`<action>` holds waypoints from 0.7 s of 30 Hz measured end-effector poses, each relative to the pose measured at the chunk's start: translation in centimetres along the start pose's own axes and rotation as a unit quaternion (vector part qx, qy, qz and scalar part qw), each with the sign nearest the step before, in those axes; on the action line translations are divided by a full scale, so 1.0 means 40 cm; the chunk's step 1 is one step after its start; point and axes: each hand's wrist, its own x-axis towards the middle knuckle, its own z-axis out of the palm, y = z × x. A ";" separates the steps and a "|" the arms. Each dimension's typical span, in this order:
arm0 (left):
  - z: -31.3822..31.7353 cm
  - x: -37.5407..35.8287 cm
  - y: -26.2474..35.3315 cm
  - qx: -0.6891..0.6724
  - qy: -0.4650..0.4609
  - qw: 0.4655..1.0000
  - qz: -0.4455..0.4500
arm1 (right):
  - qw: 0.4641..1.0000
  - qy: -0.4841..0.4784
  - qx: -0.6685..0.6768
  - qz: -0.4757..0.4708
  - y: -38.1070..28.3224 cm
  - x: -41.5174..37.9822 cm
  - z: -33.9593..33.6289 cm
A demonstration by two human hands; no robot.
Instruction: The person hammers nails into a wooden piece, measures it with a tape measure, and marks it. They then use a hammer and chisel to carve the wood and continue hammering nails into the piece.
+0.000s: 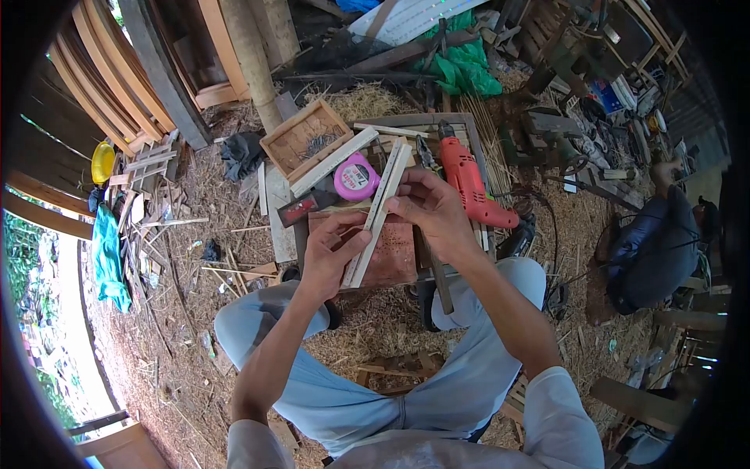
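Observation:
Two pale wooden strips [380,205], lying side by side, slant across the middle of the view. My left hand [332,252] is closed on their lower part, thumb against the face. Higher up, my right hand [439,216] pinches them between thumb and fingers. Beneath them is a reddish-brown wooden block [397,254] with small marks on top. A pink tape measure [356,177] sits just left of the strips. The red power drill [466,173] lies right of my right hand. Below that hand, a dark wooden handle [441,288] projects toward my knees.
A wooden box [332,119] holding nails stands behind the tape measure, with another pale strip [334,162] beside it. Wood frames [117,70] lean at the left. A person [660,242] crouches at the right. Shavings and scraps cover the ground [168,344].

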 end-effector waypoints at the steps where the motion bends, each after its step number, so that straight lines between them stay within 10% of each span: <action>1: 0.002 -0.001 0.000 0.005 0.005 1.000 0.002 | 1.000 0.001 0.004 0.001 0.000 -0.001 0.000; 21: -0.010 0.005 -0.026 0.029 0.023 0.998 0.051 | 0.999 0.003 0.029 0.032 0.000 0.002 -0.004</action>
